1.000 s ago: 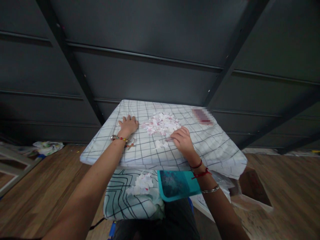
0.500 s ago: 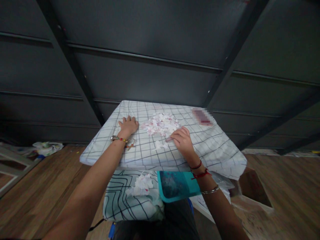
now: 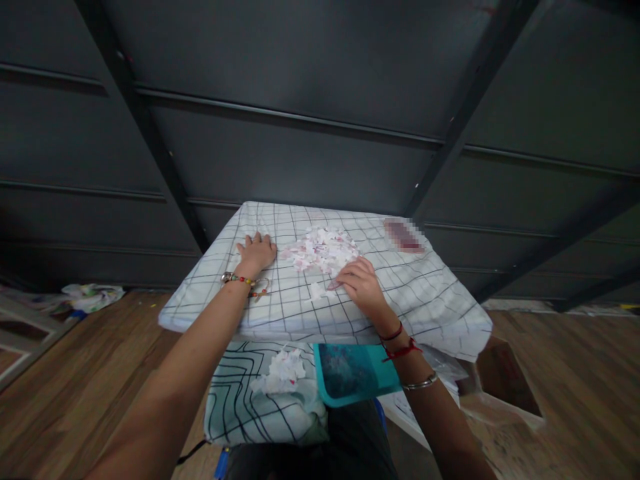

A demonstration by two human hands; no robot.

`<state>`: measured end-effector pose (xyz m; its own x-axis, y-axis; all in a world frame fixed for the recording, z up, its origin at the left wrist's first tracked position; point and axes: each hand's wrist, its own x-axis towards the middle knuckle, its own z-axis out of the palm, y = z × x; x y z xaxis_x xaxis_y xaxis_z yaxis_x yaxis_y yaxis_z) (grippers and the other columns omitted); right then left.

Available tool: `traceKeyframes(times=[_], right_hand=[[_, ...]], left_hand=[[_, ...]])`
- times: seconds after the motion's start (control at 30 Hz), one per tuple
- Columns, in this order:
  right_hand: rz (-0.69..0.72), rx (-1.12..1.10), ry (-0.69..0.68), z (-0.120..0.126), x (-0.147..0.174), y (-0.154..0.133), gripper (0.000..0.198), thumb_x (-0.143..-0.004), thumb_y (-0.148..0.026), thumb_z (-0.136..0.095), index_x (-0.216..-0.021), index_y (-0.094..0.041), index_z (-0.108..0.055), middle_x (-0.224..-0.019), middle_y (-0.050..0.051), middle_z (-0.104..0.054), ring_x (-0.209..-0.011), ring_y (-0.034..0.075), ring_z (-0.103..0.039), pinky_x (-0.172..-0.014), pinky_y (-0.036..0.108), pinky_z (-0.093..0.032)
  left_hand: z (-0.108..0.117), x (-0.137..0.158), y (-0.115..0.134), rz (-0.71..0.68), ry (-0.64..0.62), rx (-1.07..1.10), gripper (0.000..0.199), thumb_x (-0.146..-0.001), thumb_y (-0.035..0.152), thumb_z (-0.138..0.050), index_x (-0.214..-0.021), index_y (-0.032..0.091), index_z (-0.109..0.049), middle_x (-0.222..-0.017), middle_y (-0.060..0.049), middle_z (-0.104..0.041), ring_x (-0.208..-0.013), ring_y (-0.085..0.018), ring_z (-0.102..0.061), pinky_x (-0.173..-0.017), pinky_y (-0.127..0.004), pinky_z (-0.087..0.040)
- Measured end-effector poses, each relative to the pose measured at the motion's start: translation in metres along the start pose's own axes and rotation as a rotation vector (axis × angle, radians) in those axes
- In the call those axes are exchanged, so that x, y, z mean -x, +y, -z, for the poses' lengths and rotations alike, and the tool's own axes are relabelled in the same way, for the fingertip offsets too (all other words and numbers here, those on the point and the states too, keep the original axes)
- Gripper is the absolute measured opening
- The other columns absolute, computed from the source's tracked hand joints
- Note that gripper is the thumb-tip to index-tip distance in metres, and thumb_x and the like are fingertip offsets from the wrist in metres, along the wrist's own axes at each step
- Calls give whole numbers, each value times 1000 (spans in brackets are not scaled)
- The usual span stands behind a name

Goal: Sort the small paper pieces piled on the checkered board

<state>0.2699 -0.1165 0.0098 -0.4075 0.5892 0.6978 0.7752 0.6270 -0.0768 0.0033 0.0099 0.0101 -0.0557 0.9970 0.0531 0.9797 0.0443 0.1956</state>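
Note:
My left hand (image 3: 257,255) lies flat with spread fingers on the checked tablecloth (image 3: 285,317), left of a heap of small white paper-like pieces (image 3: 323,248). At the near right side of that heap, my right hand (image 3: 361,283) is closed in a pinch. Its fingertips grip a small, thin, pinkish piece (image 3: 334,285), whose exact kind I cannot make out. Beside this piece, on its left, lies a little group of white pieces (image 3: 317,291), apart from the heap.
A teal tray (image 3: 327,397) sits below the table's near edge. To its left, more white pieces (image 3: 285,371) rest on a folded patterned cloth (image 3: 235,407). A pixelated reddish object (image 3: 404,236) lies at the far right. A cardboard box (image 3: 510,380) stands on the floor; a dark panelled wall (image 3: 300,160) rises behind.
My right hand has shifted slightly left and toward me with the thin piece, nearer the little group of white pieces. My left hand has stayed in place.

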Motion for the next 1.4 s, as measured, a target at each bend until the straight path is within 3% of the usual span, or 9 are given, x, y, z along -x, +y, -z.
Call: traceKeyframes(times=[0.43, 0.67, 0.93, 1.07, 1.27, 1.4], right_hand=[[-42, 44, 23, 2, 1, 0, 23, -81, -8, -52, -74, -23, -68, -79, 0, -64, -83, 15, -55, -100, 36, -31], [-298, 118, 83, 1, 5, 7, 28, -78, -4, -48, -73, -22, -68, -78, 2, -64, -83, 18, -54, -95, 38, -33], [-237, 85, 62, 2, 5, 5, 28, -76, -3, -46, -66, -21, -66, -73, 1, -63, -80, 16, -55, -95, 36, -32], [-286, 147, 38, 2, 5, 6, 24, -77, -6, -49, -70, -21, -66, -75, 2, -64, -82, 18, -54, -91, 36, -33], [-328, 128, 137, 5, 5, 5, 24, -77, -7, -47, -66, -21, -64, -75, 2, -64, -79, 18, -52, -85, 35, -33], [-275, 104, 45, 4, 5, 5, 25, -75, -7, -47, -60, -20, -61, -68, 1, -62, -77, 18, -52, -85, 35, -32]], left_hand=[[-1, 0, 0, -1, 15, -11, 57, -89, 40, -19, -136, 18, -40, -150, -12, -26, -136, -37, -21, -103, -62, -21], [-1, -1, -1, 4, 13, -4, 58, -88, 41, -19, -138, 18, -39, -150, -12, -26, -136, -36, -20, -103, -61, -21], [0, 0, 0, 0, 10, -7, 58, -88, 41, -19, -137, 18, -39, -150, -13, -25, -136, -37, -21, -103, -61, -22], [-2, -2, -1, -1, 8, -15, 58, -88, 40, -18, -138, 18, -38, -150, -13, -25, -136, -37, -21, -102, -61, -22], [-1, -2, -1, 0, 5, -12, 57, -89, 40, -18, -138, 18, -38, -150, -13, -25, -136, -36, -21, -103, -61, -21], [-2, -2, -2, -10, 4, -10, 57, -89, 42, -19, -137, 18, -39, -150, -13, -25, -136, -37, -20, -103, -61, -22]])
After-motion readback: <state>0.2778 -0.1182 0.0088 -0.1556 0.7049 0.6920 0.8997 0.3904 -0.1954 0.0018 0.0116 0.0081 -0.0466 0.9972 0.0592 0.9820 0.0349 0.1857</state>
